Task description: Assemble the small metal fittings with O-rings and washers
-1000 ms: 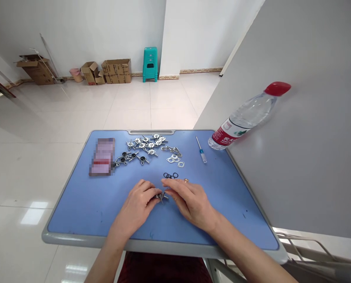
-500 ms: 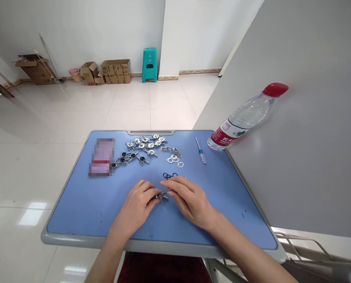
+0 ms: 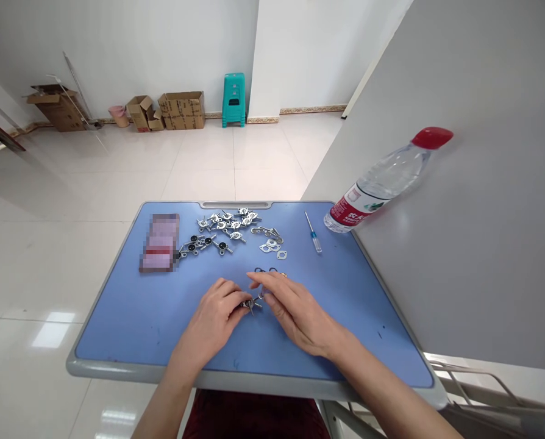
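At a blue table [image 3: 117,329], the left hand [image 3: 211,323] pinches a small metal fitting [image 3: 250,304] in curled fingers at lower centre. The right hand [image 3: 300,320] reaches in, its fingers [image 3: 272,292] half open just beside the fitting, any hold unclear. Black rubber O-rings [image 3: 264,269] lie just beyond; more metal fittings [image 3: 229,224] spread toward upper centre.

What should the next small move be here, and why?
Probably the right hand should pick one black O-ring from the small pile just ahead of its fingers and bring it to the metal fitting pinched in the left hand. Similar fittings further up the blue table already seem to carry black rings.
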A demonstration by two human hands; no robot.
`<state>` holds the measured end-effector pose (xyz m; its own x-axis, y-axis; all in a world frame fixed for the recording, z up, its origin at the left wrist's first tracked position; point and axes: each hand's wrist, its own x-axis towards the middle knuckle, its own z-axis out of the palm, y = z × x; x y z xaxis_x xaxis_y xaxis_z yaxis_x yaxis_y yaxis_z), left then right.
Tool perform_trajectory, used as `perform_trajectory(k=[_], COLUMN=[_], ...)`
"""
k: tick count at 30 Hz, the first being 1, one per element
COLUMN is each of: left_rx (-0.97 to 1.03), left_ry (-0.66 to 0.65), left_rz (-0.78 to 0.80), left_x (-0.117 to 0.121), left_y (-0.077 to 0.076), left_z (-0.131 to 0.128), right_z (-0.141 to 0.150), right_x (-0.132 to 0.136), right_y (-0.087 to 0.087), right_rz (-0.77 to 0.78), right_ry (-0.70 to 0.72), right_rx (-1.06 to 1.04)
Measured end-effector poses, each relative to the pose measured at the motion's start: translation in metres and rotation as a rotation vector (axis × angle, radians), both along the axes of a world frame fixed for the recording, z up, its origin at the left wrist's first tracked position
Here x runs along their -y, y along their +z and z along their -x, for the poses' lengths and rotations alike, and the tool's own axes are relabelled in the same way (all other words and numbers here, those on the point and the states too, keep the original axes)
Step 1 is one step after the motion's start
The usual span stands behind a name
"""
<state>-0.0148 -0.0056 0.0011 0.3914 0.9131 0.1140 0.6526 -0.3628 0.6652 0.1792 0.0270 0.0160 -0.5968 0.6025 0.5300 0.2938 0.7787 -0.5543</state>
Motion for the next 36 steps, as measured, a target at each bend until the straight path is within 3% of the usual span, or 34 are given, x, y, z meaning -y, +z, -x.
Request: perform_trajectory(k=[6,12,17,20,24,28,33,36], left_rx=[-0.014,-0.005,-0.023,-0.017,-0.017,-0.013,-0.051,-0.099], left_ry=[0.005,0.004,0.003,0.005,0.002,0.001,0.019,0.038], left_rz=[-0.002,-0.013,-0.006,-0.004,-0.008,-0.015,-0.048,-0.071], left_x=[-0.0003,-0.0001,0.0000,0.0000,-0.0004,-0.0008,-0.0001,0.0006], left_y=[0.0004,0.0002,0.0013,0.0014,0.0010,-0.0008,-0.0021,0.0000], left_z=[-0.0001,-0.0005,-0.0008,-0.0010,-0.0010,-0.0002,0.0009,0.0005], right_z=[0.0007,0.0012,0.0009,0.0000,0.0011,0.0021,-0.0041,-0.0062], right_x=[-0.0023,-0.0003,-0.0008,-0.0016,-0.0016,-0.0009,0.0007,0.0004], right_y=[-0.0059,-0.0017,-0.0037,-0.0038,-0.0026,-0.0043,-0.0022,-0.0011], right_rz=[-0.101,-0.063,-0.097,-0.109,-0.083,-0.063,0.101,0.145], right_ry=[-0.095,0.011,-0.103,-0.072,-0.012,-0.110,-0.250,-0.258], right_rx=[-0.113,-0.073,-0.147,-0.119,-0.128,-0.160,-0.238,-0.219])
